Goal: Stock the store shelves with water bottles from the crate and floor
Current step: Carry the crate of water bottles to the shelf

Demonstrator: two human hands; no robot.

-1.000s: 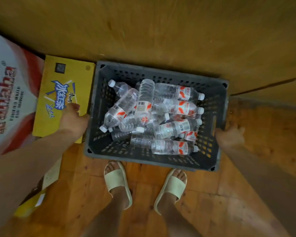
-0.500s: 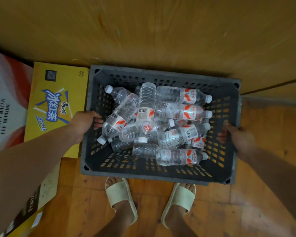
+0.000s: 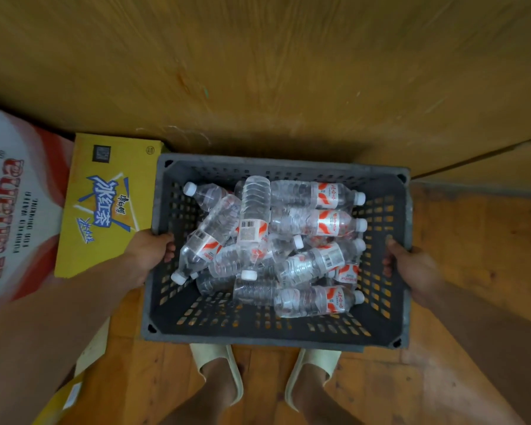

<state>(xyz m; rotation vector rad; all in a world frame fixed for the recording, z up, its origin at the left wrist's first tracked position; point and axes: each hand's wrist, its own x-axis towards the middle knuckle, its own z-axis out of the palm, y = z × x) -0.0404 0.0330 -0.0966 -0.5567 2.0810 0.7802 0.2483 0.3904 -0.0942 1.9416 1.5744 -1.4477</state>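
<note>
**shelfguy:** how many water bottles (image 3: pixel 255 216) are sitting in there?

**me:** I'm counting eight caps (image 3: pixel 190 188), all piled inside the one crate (image 3: pixel 258 340). My left hand (image 3: pixel 149 256) is gripping its left rim, and my right hand (image 3: pixel 411 265) is gripping the right.

Footwear: a pair of pale cream, soft moulded slide sandals, the left slide (image 3: pixel 218 361) and the right slide (image 3: pixel 314 361) alike. Each carries one wide, smooth strap across the instep, with a thick rounded edge; toe ends hidden. Lower legs bare down to the straps. Forearms bare from the frame edge to the left hand (image 3: pixel 149 256) and right hand (image 3: pixel 411 268).
</note>
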